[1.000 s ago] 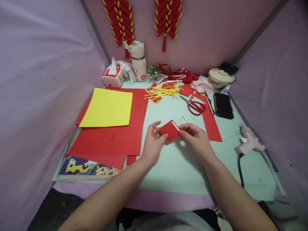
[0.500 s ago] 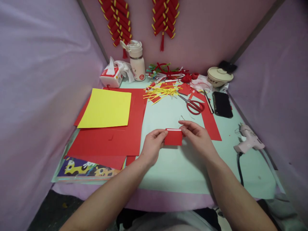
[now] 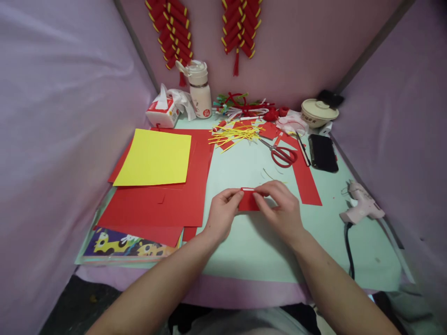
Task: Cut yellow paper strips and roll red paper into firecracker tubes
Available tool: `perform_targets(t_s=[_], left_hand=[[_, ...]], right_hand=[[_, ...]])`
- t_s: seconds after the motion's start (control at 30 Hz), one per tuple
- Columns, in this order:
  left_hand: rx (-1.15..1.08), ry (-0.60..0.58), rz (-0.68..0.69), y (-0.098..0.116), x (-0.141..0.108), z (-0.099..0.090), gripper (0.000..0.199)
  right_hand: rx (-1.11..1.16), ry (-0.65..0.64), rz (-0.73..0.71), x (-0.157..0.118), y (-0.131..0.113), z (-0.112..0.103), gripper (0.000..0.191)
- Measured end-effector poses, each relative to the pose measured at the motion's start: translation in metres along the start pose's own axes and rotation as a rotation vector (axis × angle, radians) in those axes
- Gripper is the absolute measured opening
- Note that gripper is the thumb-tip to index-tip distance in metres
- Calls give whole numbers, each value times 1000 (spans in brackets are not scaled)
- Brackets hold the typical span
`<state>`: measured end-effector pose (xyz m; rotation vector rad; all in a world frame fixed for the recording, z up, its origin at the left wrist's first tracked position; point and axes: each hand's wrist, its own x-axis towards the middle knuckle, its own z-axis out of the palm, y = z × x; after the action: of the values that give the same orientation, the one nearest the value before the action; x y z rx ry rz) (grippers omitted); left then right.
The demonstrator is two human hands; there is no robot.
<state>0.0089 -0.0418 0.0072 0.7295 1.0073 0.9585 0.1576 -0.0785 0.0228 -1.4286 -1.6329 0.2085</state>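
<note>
A small red paper piece (image 3: 248, 202) with a white strip along its top edge is held over the pale green table. My left hand (image 3: 223, 209) pinches its left side between thumb and fingers. On the right side, my right hand (image 3: 281, 204) has its thumb in front and its fingers at the top edge, closed on the paper and covering the upper right corner. Beyond the hands lie red-handled scissors (image 3: 283, 157) and a pile of thin yellow strips (image 3: 237, 134).
Large red sheets (image 3: 174, 204) and a yellow sheet (image 3: 153, 158) lie at the left. A glue gun (image 3: 361, 203) and a phone (image 3: 323, 152) are at the right. A bottle (image 3: 200, 95) and a lidded bowl (image 3: 318, 113) stand at the back.
My right hand has moved left over the paper's right part, its thumb and fingers now on the top edge. My left hand keeps its hold, nearly unmoved.
</note>
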Motion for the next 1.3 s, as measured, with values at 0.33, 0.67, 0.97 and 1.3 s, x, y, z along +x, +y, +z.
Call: perform_targets(t_s=[0.33,0.67,0.97,1.3], left_hand=[[384,-53,279,6,-9,1,15],[442,-83,197,13,-10,0,20],[500,-124,178,9,-8,-2,20],[477,-142,168,12,-8,-1,22]], right_hand=[[-37,-97,-98,-5,1,3,17],[-13,-205,-176,-1,7,-4,18],[-76,-316,-189,1,7,-7,15],[-22,-298,-199,1,11,-6,16]])
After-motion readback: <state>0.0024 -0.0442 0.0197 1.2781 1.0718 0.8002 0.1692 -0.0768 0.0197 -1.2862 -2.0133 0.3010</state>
